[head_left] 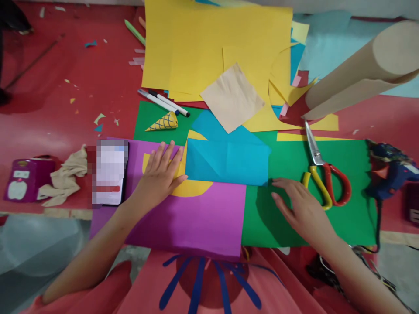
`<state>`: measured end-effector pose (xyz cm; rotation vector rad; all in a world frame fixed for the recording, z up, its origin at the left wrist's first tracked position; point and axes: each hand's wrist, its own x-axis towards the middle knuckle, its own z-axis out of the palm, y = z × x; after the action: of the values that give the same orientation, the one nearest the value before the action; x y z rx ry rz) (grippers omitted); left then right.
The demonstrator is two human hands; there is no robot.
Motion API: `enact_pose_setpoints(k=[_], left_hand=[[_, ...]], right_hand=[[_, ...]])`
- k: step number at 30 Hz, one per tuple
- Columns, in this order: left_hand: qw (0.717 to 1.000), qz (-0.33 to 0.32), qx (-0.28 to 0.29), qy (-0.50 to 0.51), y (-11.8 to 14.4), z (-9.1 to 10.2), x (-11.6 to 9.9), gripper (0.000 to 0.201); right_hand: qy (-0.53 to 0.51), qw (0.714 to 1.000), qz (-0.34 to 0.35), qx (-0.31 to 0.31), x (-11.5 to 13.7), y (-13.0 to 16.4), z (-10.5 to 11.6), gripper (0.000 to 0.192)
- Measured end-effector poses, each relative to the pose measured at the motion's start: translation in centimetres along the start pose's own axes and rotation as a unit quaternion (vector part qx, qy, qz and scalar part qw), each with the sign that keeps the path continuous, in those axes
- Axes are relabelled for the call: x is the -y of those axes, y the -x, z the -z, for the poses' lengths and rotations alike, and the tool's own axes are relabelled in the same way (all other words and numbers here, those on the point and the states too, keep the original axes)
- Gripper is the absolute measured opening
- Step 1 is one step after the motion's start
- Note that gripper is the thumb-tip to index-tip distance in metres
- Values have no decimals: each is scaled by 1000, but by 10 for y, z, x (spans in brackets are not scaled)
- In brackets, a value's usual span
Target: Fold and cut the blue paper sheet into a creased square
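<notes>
My left hand (162, 168) lies flat with spread fingers over a yellow paper cutout (196, 188) and the purple sheet (196, 218) beneath it. Right of its thumb is a blue piece of paper (245, 161) with crease lines. My right hand (299, 200) hovers or rests over the green sheet (268, 226), fingers apart, its fingertips near the blue paper's lower right corner. Scissors (316, 155) with one yellow and one red handle lie just beyond the right hand, blades pointing away. A small yellow paper cone (165, 122) with blue crossed lines lies above my left hand.
Large yellow sheets (196, 43), a beige square (232, 98) and two pens (170, 104) lie at the back. A beige paper roll (363, 65) lies back right, a glue gun (393, 174) at right. A phone (109, 174) and purple box (29, 179) are at left.
</notes>
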<state>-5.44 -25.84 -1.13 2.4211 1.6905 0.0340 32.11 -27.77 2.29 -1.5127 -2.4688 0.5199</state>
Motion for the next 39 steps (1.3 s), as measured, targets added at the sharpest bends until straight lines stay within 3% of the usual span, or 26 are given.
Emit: enact_pose_setpoints(k=[4, 10, 12, 15, 18, 20, 23, 25, 29, 35, 39], left_hand=[[1000, -7, -1, 6, 0, 0, 0, 69], [1000, -4, 15, 25, 0, 2, -8, 57], [1000, -15, 13, 22, -2, 3, -12, 56], [999, -26, -4, 31, -4, 7, -16, 56], [997, -5, -33, 68, -6, 13, -17, 58], [993, 4, -41, 109, -7, 17, -19, 58], [984, -17, -39, 171, -9, 18, -25, 60], [979, -39, -30, 196, -9, 17, -31, 62], [974, -42, -21, 223, -9, 14, -45, 63], [964, -23, -26, 263, -5, 7, -50, 59], [943, -1, -55, 328, -4, 1, -47, 60]], right_hand=[[-236, 961, -145, 1, -6, -11, -4, 33], [-511, 827, -235, -5, -11, -33, -10, 39], [-527, 814, -244, 23, -9, -39, -10, 30], [-491, 840, -230, 16, -8, -44, -8, 22], [-373, 896, -213, -117, -10, -41, -6, 17], [-231, 942, -150, -190, -12, -38, -7, 10], [-53, 985, 19, -162, -10, -36, -11, 19], [4, 991, 86, -106, -4, -37, -15, 34], [36, 989, 136, -47, 15, -38, -22, 54], [25, 974, 217, -69, 25, -40, -25, 34], [-57, 969, 221, -91, 27, -42, -24, 22]])
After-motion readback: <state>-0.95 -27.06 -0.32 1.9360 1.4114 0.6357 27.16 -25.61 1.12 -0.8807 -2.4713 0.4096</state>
